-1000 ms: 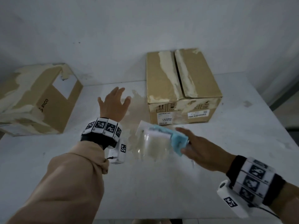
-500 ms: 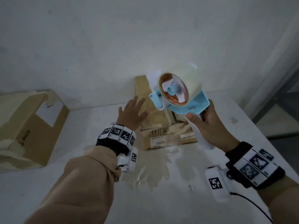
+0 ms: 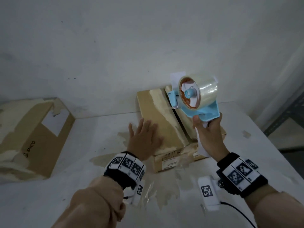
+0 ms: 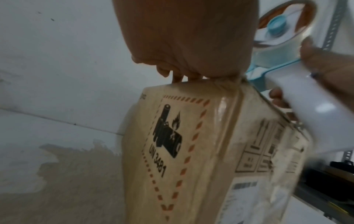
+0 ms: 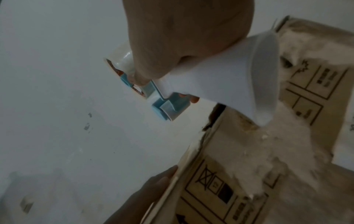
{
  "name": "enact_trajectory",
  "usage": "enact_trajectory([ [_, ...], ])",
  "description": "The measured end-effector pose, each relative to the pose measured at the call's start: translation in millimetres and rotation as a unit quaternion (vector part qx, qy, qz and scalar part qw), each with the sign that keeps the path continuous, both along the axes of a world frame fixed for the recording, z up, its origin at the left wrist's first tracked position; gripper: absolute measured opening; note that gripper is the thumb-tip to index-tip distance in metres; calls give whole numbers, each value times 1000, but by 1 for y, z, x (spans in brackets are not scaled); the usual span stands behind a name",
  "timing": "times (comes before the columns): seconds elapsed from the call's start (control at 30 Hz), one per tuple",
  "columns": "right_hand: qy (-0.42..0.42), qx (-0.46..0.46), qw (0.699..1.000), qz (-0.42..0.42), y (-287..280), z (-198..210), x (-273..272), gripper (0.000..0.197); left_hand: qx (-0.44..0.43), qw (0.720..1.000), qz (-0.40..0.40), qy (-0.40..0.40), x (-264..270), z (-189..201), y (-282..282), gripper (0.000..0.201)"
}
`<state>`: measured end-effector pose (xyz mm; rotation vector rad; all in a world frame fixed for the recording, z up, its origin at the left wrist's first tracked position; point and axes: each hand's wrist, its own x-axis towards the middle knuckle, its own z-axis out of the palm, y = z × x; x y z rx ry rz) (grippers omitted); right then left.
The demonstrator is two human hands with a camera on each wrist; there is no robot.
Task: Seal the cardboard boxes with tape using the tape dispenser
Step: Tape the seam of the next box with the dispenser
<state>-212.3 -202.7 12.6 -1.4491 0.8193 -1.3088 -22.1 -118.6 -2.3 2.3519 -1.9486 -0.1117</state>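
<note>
A brown cardboard box (image 3: 158, 112) with torn paper along its flaps stands on the white table (image 3: 82, 178), its top seam slightly parted. My left hand (image 3: 144, 137) lies flat on the box's left flap, fingers straight. My right hand (image 3: 209, 134) grips the white handle of a blue tape dispenser (image 3: 195, 99) carrying a clear tape roll, held above the far end of the seam. In the left wrist view the box side (image 4: 191, 151) shows a UN 3481 label beneath my left hand (image 4: 184, 37). The right wrist view shows the dispenser's handle (image 5: 220, 84) in my right hand (image 5: 182, 37).
A second, larger cardboard box (image 3: 32, 137) marked PICO lies at the left of the table against the wall. Brown torn-paper residue (image 3: 164, 191) stains the table in front of the near box. A metal shelf frame (image 3: 287, 116) stands to the right.
My right hand lifted the dispenser off the table and carried it up over the box's far end. My left hand moved forward and came down flat on the box top.
</note>
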Motion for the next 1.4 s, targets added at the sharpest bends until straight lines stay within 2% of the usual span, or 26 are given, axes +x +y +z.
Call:
enact_trajectory([
  [0.07, 7, -3, 1000, -9, 0, -3, -2, 77, -69, 997, -31, -17, 1, -3, 17, 79],
  [0.17, 26, 10, 1000, 3, 4, -7, -7, 47, -208, 974, -67, -59, 9, -13, 37, 52],
  [0.2, 32, 7, 999, 3, 6, -7, -8, 45, -243, 966, -70, -58, 11, -14, 42, 44],
  [0.27, 30, 3, 999, 13, 10, -6, -8, 53, -294, 951, -81, -53, 12, -10, 48, 36],
  [0.37, 42, -7, 999, 33, 15, -4, -11, 79, -327, 936, -120, -55, 15, -1, 57, 34],
  [0.43, 36, -3, 998, 49, 16, -3, -15, 87, -324, 938, -122, -31, 23, 10, 56, 35],
  [0.5, 34, -14, 998, 45, 17, -5, -18, 78, -291, 956, -47, 8, 42, 22, 47, 48],
  [0.6, 55, -31, 997, 34, 17, -6, -19, 69, -118, 989, 88, 7, 81, 25, 26, 78],
  [0.67, 39, -20, 998, 43, 16, -5, -18, 67, -16, 986, 164, 5, 99, 26, 15, 91],
  [0.73, 37, -5, 998, 41, 16, -1, -17, 70, 32, 978, 202, 43, 107, 25, 7, 104],
  [0.83, 29, -18, 999, 38, 18, 10, -16, 78, 44, 959, 216, 180, 112, 24, 1, 108],
  [0.87, 25, -29, 998, 48, 20, 17, -15, 72, 41, 954, 214, 205, 112, 23, 2, 105],
  [0.97, 26, -90, 991, 94, 25, 43, -11, 25, 0, 954, 212, 214, 105, 22, 8, 94],
  [1.0, 29, -96, 989, 105, 25, 49, -9, 26, -9, 952, 213, 219, 103, 21, 12, 93],
  [1.07, 47, -84, 989, 111, 25, 58, -3, 48, -21, 949, 210, 234, 102, 18, 21, 94],
  [1.13, 68, -58, 989, 117, 25, 64, 3, 61, -29, 946, 208, 247, 102, 15, 35, 98],
  [1.27, 98, -51, 983, 147, 25, 70, 21, 76, -33, 943, 220, 249, 95, 11, 67, 107],
  [1.4, 112, -48, 979, 163, 29, 67, 34, 77, -25, 944, 242, 224, 83, 13, 100, 103],
])
